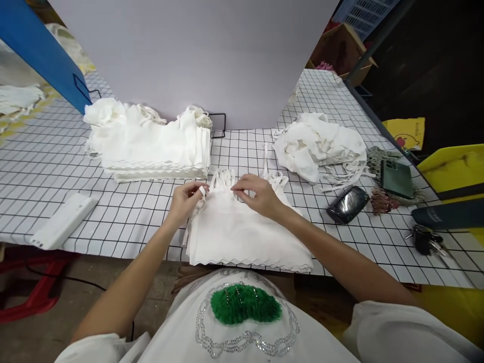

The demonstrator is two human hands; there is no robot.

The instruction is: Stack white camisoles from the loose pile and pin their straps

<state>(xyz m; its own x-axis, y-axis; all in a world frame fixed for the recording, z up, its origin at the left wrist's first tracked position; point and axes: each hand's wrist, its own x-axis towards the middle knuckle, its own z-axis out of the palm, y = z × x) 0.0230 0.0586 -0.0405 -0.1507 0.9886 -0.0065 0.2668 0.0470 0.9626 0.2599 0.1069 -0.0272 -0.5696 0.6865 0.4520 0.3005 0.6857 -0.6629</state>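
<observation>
A stack of white garments with thin straps and scalloped hems lies flat at the table's front edge, straps pointing away from me. My left hand is at the stack's upper left corner, thumb and forefinger pinched on a white strap. My right hand rests over the upper middle of the stack, its thumb and fingertips pinched together at the garment's top edge. What lies between the right fingertips is too small to make out.
Behind on the left sits a folded white garment pile. A crumpled white heap lies right. Nearby are a black wrapped object, a green phone, keys and a white power bank-like block. A grey panel stands behind.
</observation>
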